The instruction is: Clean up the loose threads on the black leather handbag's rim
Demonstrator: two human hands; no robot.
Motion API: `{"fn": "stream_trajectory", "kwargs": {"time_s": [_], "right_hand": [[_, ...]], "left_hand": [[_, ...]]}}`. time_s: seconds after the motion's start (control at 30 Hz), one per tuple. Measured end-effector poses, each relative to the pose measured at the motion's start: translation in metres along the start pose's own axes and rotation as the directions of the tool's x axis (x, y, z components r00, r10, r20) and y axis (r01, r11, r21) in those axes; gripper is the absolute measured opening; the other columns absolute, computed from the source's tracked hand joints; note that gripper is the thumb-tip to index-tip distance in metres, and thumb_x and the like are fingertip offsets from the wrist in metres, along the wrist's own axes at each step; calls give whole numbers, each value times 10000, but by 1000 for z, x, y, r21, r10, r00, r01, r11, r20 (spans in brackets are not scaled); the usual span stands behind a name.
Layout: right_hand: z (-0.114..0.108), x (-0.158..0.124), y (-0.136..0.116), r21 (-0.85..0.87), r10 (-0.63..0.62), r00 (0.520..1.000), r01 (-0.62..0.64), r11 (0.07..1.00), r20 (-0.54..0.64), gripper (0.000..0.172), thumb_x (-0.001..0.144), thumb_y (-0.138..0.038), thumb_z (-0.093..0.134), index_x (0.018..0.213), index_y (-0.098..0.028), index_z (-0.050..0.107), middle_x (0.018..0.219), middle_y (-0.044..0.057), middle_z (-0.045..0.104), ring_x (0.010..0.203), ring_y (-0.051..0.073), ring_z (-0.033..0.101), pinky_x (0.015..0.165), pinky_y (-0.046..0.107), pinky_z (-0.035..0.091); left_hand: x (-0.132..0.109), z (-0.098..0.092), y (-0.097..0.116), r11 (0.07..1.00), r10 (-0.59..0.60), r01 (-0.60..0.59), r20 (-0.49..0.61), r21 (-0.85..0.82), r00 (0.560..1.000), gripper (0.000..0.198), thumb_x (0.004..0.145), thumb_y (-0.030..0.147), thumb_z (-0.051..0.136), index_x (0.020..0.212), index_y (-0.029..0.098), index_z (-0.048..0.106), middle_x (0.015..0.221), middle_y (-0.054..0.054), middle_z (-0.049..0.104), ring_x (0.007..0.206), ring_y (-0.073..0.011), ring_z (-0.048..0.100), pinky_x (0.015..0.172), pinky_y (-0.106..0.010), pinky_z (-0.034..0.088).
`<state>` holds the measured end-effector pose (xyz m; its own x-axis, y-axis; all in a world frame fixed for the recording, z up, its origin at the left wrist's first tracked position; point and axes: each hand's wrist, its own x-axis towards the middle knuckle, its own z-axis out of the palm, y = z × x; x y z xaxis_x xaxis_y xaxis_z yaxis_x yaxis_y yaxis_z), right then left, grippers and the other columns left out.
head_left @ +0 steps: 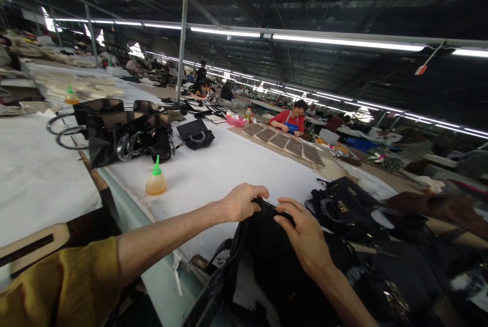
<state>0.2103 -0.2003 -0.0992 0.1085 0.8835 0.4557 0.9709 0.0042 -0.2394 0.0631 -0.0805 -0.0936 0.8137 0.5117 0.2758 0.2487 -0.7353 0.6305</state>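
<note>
1. Workshop lights [229, 32] run in rows beneath a dark roof. Below stretches a white table [229, 164], with a co-worker [297, 119] in red on the far side.
2. One black bag [282, 266] is at the table's near side, right of centre, its top edge gripped by both hands.
3. Progress: handling of this bag appears under way, its edge not yet released. Bags [110, 136] at far left look assembled; the heap [351, 205] at right seems to await attention. How much is left, I cannot tell.
4. Left hand [244, 202]: arm stretched forward from a mustard sleeve [76, 276], thumb and fingers pinched on the edge.
5. Right hand [305, 230]: wrist bent inward, thumb and fingertips closed over the same edge, just beside the left.
</note>
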Motion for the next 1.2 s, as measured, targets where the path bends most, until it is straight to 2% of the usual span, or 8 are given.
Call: {"fn": "stream_trajectory", "kwargs": {"time_s": [0.13, 0.27, 0.53, 0.73, 0.83, 0.93, 1.07, 1.2], "right_hand": [[2, 4, -5, -93, -78, 997, 78, 993, 0, 182, 793, -127, 460, 879, -205, 600, 1075, 33, 571, 964, 196, 499, 872, 347, 366], [7, 7, -7, -24, -46, 999, 46, 999, -25, 167, 790, -143, 461, 871, -204, 594, 1029, 30, 587, 916, 182, 522, 821, 323, 401], [16, 8, -2, 36, -80, 994, 83, 996, -70, 172, 812, -196, 442, 825, -202, 613, 975, 37, 606, 868, 182, 541, 796, 317, 405], [6, 12, -7, 129, -87, 995, 80, 988, 51, 204, 815, -184, 392, 758, -211, 586, 897, 8, 594, 784, 150, 530, 721, 264, 387], [0, 14, -11, 152, -65, 989, 44, 987, 134, 192, 810, -178, 381, 694, -200, 532, 773, -7, 566, 686, 131, 507, 633, 238, 370], [1, 16, -13, 36, -50, 990, 46, 998, 129, 180, 814, -158, 360, 715, -192, 507, 707, -8, 532, 634, 129, 482, 598, 237, 346], [10, 17, -13, -157, -85, 993, 97, 983, 87, 199, 826, -128, 334, 772, -178, 519, 780, 21, 549, 666, 140, 489, 640, 253, 336], [16, 18, -12, -225, -64, 996, 75, 971, 56, 162, 815, -125, 368, 743, -172, 506, 755, 22, 535, 646, 140, 482, 613, 251, 319]], "left_hand": [[-2, 3, 0, 989, 143, -144, -54, -20, 988, 357, 648, 47, 454, 953, 215, 531, 870, 37, 581, 757, -101, 518, 706, -175, 388], [-1, 3, -2, 962, 274, -273, -31, 14, 961, 249, 669, 38, 441, 830, 191, 552, 937, 18, 563, 803, -105, 524, 728, -173, 387], [3, 5, -10, 946, 314, -313, 2, 85, 949, 118, 701, 61, 458, 709, 161, 521, 842, 8, 565, 727, -95, 521, 663, -170, 389], [4, 3, -8, 944, 317, -318, 29, 82, 948, 115, 710, 55, 452, 719, 158, 503, 862, 7, 566, 751, -92, 516, 691, -172, 385], [4, 3, -8, 952, 300, -300, 21, 66, 954, 105, 698, 58, 465, 716, 157, 493, 855, 12, 562, 735, -88, 508, 681, -172, 385], [4, 5, -7, 956, 287, -287, 12, 63, 958, 107, 685, 57, 461, 708, 158, 490, 836, 16, 561, 717, -89, 503, 663, -172, 385], [6, 6, -6, 958, 275, -274, 1, 88, 961, 118, 668, 56, 450, 702, 160, 493, 828, 14, 562, 718, -94, 503, 663, -176, 386], [7, 7, -5, 967, 224, -221, -6, 124, 975, 110, 668, 85, 452, 715, 167, 507, 776, 13, 569, 686, -102, 503, 627, -184, 380]]}}
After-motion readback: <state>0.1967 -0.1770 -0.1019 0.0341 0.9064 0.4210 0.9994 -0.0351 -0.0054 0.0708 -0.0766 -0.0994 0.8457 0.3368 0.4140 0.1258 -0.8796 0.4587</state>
